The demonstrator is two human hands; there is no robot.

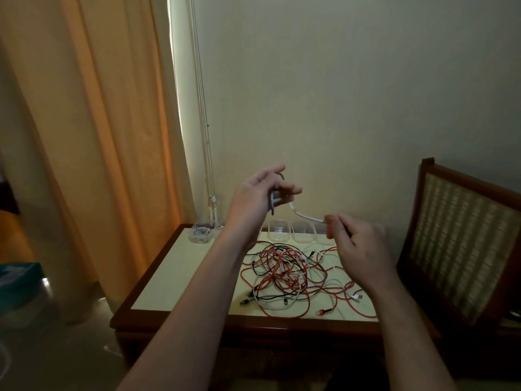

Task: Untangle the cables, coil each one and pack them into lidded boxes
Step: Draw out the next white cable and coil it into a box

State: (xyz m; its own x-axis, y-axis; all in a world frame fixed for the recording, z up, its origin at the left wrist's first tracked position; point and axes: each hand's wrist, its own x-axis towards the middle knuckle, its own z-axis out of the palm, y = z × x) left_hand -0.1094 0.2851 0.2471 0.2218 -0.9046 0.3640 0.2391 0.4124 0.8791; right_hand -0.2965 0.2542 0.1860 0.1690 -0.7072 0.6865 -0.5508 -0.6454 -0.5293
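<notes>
Both hands are raised above the far part of the worktop [180,277], joined by one white cable [306,216]. The left hand [259,193] has its fingers curled round a few short loops of this cable, which look greyish in the dim light and hang bunched against the palm, one end poking out below. From there the cable dips in a shallow curve to the right hand [358,241], which pinches it between thumb and forefinger, the other fingers loosely bent.

Below the hands, on the right half of the worktop, lies the tangle [287,275]: thin red, black and white cables looped over one another in a loose heap, red the most plentiful. Strands spill toward the near edge, where a red plug [320,312] lies, and a white plug [358,297] sits near the right edge. Dark plugs show at the heap's near left side.

Along the far edge stand clear boxes [279,230], side by side, see-through and pale; whether their lids are on cannot be told. At the far left corner a clear tub [200,234] holds a coiled whitish cable.

A cane-backed chair [462,244] stands just beside the right edge, and an orange curtain [98,136] hangs at the left
</notes>
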